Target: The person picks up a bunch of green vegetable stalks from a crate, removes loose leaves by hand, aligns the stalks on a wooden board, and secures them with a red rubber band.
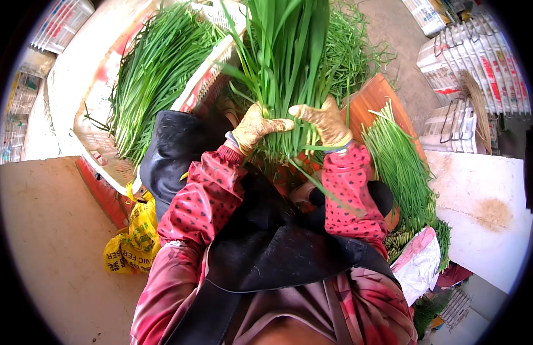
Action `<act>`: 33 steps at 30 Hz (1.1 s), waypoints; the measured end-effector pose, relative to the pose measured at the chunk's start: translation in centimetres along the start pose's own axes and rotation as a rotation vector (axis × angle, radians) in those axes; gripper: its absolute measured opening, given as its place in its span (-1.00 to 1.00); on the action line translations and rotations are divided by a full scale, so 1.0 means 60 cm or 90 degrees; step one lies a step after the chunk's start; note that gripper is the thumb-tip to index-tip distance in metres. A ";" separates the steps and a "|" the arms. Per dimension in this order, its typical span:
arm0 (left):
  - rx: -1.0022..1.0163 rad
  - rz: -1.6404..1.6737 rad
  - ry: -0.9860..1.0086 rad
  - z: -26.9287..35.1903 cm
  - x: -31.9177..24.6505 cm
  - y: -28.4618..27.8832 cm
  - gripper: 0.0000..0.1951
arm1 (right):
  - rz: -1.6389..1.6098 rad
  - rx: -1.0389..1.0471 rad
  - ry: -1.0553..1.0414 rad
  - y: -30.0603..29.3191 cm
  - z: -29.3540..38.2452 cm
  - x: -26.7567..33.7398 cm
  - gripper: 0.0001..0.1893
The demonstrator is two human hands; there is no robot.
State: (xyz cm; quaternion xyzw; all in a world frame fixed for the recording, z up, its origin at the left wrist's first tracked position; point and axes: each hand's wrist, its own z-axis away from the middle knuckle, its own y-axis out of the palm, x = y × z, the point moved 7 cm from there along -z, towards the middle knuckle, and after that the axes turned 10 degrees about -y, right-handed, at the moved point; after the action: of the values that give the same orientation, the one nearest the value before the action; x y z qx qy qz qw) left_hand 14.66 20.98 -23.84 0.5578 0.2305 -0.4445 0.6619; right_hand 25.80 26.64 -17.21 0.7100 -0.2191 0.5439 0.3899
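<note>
Both my hands wear stained, yellowish work gloves below red patterned sleeve covers. My left hand [258, 127] grips the left side of a large bunch of Chinese chives [292, 73], the thumb lying across its lower stems. My right hand [326, 123] is at the bunch's right side, thumb pointing inward; its fingers are partly hidden by leaves, so its hold is unclear. The leaves fan upward and a few loose blades hang below. More long green chives [163, 77] lie in a white plastic basket [201, 82] at the left. A neat pile of chives [396, 168] rests at my right.
Loose green trimmings [348, 51] lie beyond the bunch. An orange-brown board [372, 101] is under the right pile. Stacked white plastic baskets [477, 60] stand at the upper right. A yellow plastic bag [134, 241] hangs at the lower left. A white sack [417, 267] lies at the lower right.
</note>
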 end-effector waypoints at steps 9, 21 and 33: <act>-0.098 -0.584 -0.294 -0.108 0.246 -0.156 -0.36 | 0.093 -0.073 0.197 -0.146 0.080 -0.331 -0.29; -0.355 -0.934 -0.080 -0.053 0.074 -0.062 -0.59 | 0.356 -0.233 0.023 -0.127 -0.005 -0.257 -0.63; 0.097 0.384 -0.267 0.157 0.026 0.009 -0.52 | 0.949 0.351 -0.481 0.237 0.117 -0.014 -0.62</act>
State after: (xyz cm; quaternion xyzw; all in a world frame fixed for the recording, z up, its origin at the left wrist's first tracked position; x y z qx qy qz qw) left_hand 14.11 11.57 -22.27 0.5451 -0.1184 -0.3498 0.7527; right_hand 19.30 12.41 -14.25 0.5835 -0.6006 0.4192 -0.3507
